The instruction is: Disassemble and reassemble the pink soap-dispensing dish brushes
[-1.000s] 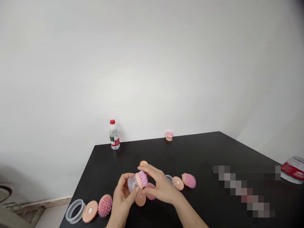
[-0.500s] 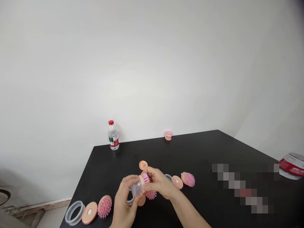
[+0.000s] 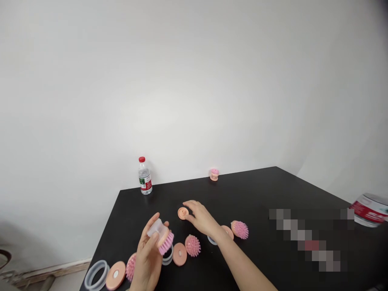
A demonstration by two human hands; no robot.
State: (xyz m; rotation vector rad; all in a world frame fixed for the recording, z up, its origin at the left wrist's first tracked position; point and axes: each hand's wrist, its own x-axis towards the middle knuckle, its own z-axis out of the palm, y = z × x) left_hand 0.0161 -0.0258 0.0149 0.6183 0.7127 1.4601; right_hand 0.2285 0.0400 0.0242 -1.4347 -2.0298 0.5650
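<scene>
My left hand (image 3: pixel 148 250) is closed around a scrub brush (image 3: pixel 163 238) made of a clear plastic cup and a peach base with pink bristles. It is tilted, bristles facing down and right. My right hand (image 3: pixel 198 216) reaches over a round peach cap (image 3: pixel 182 213) with a small central knob, lying on the black table (image 3: pixel 242 194). Thumb and fingers are spread at the cap's right edge; whether they touch it I cannot tell. Near my left hand lie a peach disc (image 3: pixel 180 254), a pink bristle head (image 3: pixel 193 245) and a clear ring (image 3: pixel 167 258), partly hidden.
At the left front are another clear ring (image 3: pixel 96 275), disc (image 3: pixel 115 275) and bristle head (image 3: pixel 131 266). Right of my forearm lies a bristle head (image 3: pixel 240 229) beside a half-hidden disc (image 3: pixel 228 231). A water bottle (image 3: pixel 145 178) and an assembled brush (image 3: pixel 214 175) stand along the back.
My right hand has let go of the brush and moved up to the peach cap. The left hand has moved left with the brush, turning its bristles downward.
</scene>
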